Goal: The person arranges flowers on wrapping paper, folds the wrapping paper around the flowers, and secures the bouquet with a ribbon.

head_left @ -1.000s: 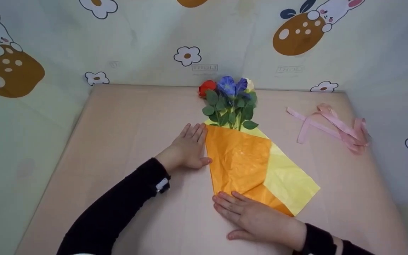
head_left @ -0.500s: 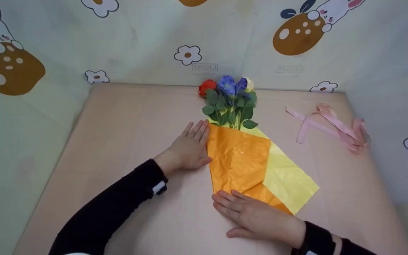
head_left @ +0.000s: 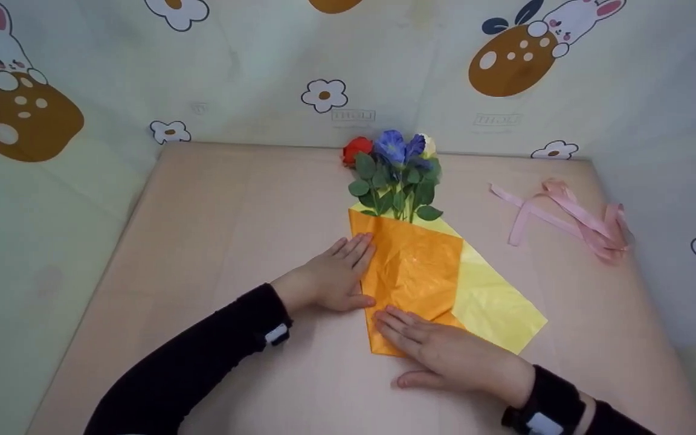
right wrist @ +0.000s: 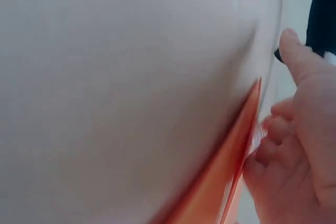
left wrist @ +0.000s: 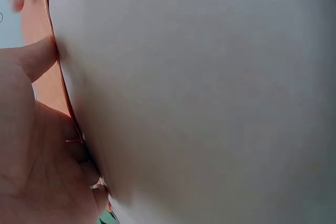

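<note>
An orange sheet of wrapping paper [head_left: 414, 266] lies folded over a yellow sheet [head_left: 499, 302] on the table. Out of its top come flowers [head_left: 391, 148], red, blue and pale cream, with green leaves; their lower stems are hidden under the orange fold. My left hand [head_left: 339, 275] rests flat on the orange paper's left edge, fingers straight. Lower down, my right hand [head_left: 454, 353] lies with extended fingers on the bottom part of the orange paper, its thumb out over the table. In the right wrist view the folded orange paper [right wrist: 231, 161] stands slightly off the table beside my palm.
A loose pink ribbon [head_left: 589, 223] lies curled at the table's right side. The pinkish table [head_left: 203, 199] meets a patterned wall covering [head_left: 251, 66] at its back edge, close behind the flower heads.
My left hand has slid from the paper's upper left edge down and rightward onto the orange sheet. My right hand has shifted slightly up and right, uncovering the lower left corner.
</note>
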Motion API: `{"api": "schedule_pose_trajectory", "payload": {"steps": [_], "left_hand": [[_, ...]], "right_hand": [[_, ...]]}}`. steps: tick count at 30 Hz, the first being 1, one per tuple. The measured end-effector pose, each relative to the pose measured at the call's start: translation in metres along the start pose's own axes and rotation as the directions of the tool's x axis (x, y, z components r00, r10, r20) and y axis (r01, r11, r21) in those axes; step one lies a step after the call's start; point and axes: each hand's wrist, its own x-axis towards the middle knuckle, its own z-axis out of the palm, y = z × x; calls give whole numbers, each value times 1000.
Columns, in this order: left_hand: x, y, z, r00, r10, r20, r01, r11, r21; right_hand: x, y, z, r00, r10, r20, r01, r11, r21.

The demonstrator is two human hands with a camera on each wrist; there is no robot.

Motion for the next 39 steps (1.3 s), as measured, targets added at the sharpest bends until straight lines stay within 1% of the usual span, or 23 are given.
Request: {"api": "schedule_pose_trajectory", "payload": {"steps": [2, 4, 6, 8, 12, 14, 17, 20, 21, 23, 27, 30, 34, 39], "left_hand": [[1, 0, 0, 1000, 1, 4, -1, 1000, -2], [1, 1, 0, 1000, 0, 8, 0, 1000, -9], [1, 1, 0, 1000, -3, 4, 3, 1000, -13], [-1, 1, -1, 1000, -8, -8, 8, 1000, -5], [-2, 6, -6, 998, -6, -55, 8, 999, 43], [-2, 11, -10, 996, 24, -85, -17, 997, 80], [0, 19, -14, 987, 118, -109, -104, 987, 126], [5, 26, -15, 969, 226, -99, -210, 966, 149], [7, 27, -14, 963, 252, -92, -235, 959, 159], [10, 29, -11, 957, 280, -79, -264, 950, 169], [13, 29, -3, 961, 269, -58, -255, 950, 178], [14, 30, 1, 966, 254, -45, -245, 957, 154], [14, 32, 2, 968, 246, -38, -240, 963, 125], [14, 32, 0, 969, 246, -32, -240, 961, 136]], "right_hand": [[-2, 5, -3, 993, 114, -11, -114, 993, 9], [-5, 10, -4, 976, 215, -25, -214, 977, 9], [-7, 15, -3, 961, 273, -37, -273, 962, 3], [-8, 17, 0, 954, 296, -44, -297, 955, -9], [-9, 20, 5, 954, 297, -42, -299, 954, -30], [-9, 20, 6, 954, 296, -41, -298, 954, -40], [-9, 19, 7, 954, 296, -37, -298, 953, -50], [-9, 19, 7, 954, 297, -38, -299, 953, -58], [-9, 20, 7, 954, 297, -40, -299, 952, -59], [-9, 20, 7, 956, 291, -47, -293, 954, -67], [-10, 22, 8, 960, 270, -71, -276, 956, -99], [-12, 24, 11, 961, 260, -89, -269, 956, -120], [-15, 27, 13, 960, 259, -104, -271, 955, -118], [-18, 30, 11, 960, 264, -95, -274, 956, -105]]}}
